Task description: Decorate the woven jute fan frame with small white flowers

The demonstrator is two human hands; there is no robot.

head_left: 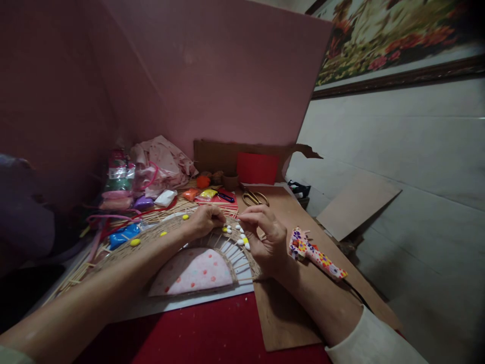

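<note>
My right hand (265, 237) pinches a thin stick (231, 213) at the rim of the woven fan-shaped piece (159, 241); my left hand (206, 220) is curled onto that rim, its grip hidden. A patterned glue gun (316, 254) lies just right.

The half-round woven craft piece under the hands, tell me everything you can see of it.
The half-round woven craft piece lies flat on a white sheet. Its arched rim looks like tan woven straw; pale sticks fan out like spokes from a pink, dotted fabric centre. Small white and yellow oval pieces sit along the rim. The left hand rests on its top edge, and the right hand is over its right side.
</note>
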